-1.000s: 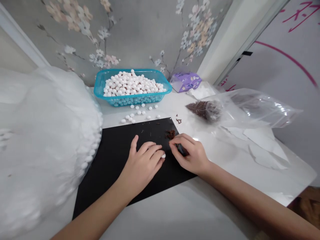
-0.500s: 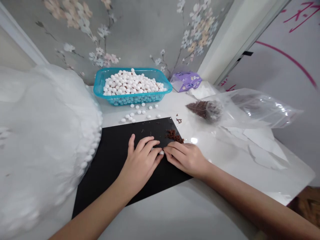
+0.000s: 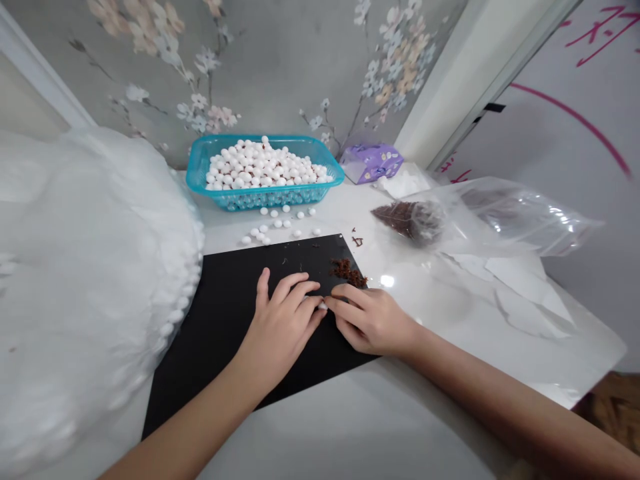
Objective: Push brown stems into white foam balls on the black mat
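Over the black mat [image 3: 220,300], my left hand [image 3: 277,327] pinches a small white ball [image 3: 323,306] between thumb and forefinger, its other fingers spread. My right hand [image 3: 373,320] meets it from the right, fingertips closed together and touching the ball's right side. Whatever those right fingertips hold is too small to make out. Just beyond my right hand lies a little heap of reddish-brown shreds [image 3: 349,272] at the mat's right edge. A few thin bits are scattered on the mat.
A blue basket [image 3: 265,197] full of white balls stands at the back, with several loose balls [image 3: 263,233] before it. A big bag of white balls [image 3: 100,287] bulges at left. To the right lie a clear bag [image 3: 500,213] with brown shreds, a purple packet [image 3: 373,162] and white paper [image 3: 530,280].
My right hand has shifted slightly, its fingers bending differently against the white ball. My left hand keeps its hold in the same place.
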### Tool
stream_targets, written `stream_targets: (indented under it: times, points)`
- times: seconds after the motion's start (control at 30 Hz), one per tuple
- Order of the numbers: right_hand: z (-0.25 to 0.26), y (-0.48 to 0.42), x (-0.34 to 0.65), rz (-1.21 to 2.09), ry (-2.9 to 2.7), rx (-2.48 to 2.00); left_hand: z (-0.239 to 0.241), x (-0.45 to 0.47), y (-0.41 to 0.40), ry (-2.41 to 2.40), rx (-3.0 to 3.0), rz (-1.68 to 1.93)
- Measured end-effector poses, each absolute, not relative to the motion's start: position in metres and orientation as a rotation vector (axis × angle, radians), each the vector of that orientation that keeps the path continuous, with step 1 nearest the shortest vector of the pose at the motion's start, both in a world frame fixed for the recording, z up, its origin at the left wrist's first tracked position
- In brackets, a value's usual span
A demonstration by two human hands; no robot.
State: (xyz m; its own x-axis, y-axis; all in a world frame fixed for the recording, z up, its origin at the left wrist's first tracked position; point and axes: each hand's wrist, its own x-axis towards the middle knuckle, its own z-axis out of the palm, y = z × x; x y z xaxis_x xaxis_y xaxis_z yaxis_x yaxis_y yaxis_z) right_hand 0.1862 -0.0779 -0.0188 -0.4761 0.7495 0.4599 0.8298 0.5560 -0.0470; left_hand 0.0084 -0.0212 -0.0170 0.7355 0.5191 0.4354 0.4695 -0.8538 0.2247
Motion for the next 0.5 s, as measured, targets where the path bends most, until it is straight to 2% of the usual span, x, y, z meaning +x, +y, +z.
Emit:
stream_targets:
  times: [0.27, 0.5]
  points:
    - [-0.0216, -0.0771, 0.1864, 0.056, -2.297, -1.316, -0.0196, 0.0083, -0.0209, 0.820, 2.792, 0.725]
    - [-0.0221, -0.0745, 0.1874, 0.132, -2.335, -1.297, -0.0193, 0.0091, -0.0200, 0.824, 2.766, 0.711]
